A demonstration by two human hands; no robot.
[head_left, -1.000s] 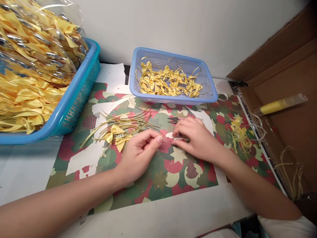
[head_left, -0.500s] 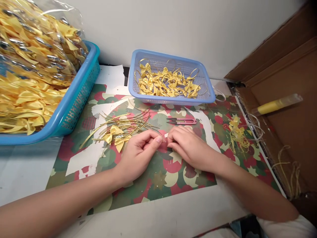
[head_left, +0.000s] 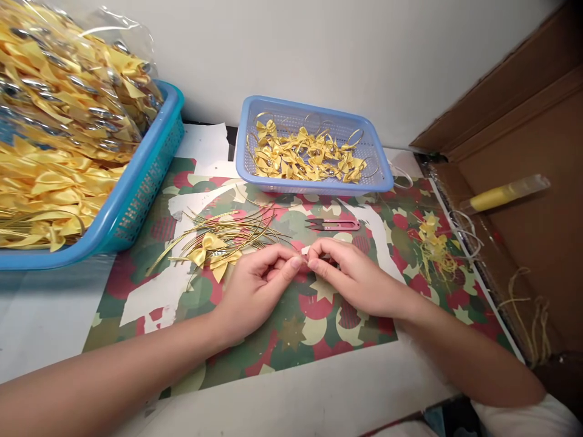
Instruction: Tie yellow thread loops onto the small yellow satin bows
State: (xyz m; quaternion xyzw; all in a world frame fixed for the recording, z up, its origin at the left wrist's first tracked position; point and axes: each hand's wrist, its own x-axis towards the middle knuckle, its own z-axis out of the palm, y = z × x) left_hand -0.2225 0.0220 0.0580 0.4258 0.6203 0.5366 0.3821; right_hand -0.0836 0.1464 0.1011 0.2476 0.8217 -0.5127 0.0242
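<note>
Over the patterned paper [head_left: 282, 328], my left hand [head_left: 262, 285] is closed in a pinch, thumb against the curled index finger. Fingertip to fingertip with it, my right hand [head_left: 355, 276] pinches too. Whatever lies between the fingertips is too small and hidden to make out. Just left of my left hand is a loose pile of gold cords [head_left: 237, 226], with yellow ribbon bows [head_left: 212, 249] on its near side. Pink-handled thread snips [head_left: 334, 225] lie beyond my right hand, blades to the left.
A blue basket [head_left: 314, 186] of bows with gold loops stands at the back. The larger blue basket [head_left: 150, 182] at left holds bows and a clear bag [head_left: 86, 79] of more. Thread scraps [head_left: 437, 249] and a cardboard box [head_left: 514, 133] are at right.
My right thumb and index finger have closed together and moved nearer my left fingertips. The left hand keeps its pinch. The view has shifted slightly.
</note>
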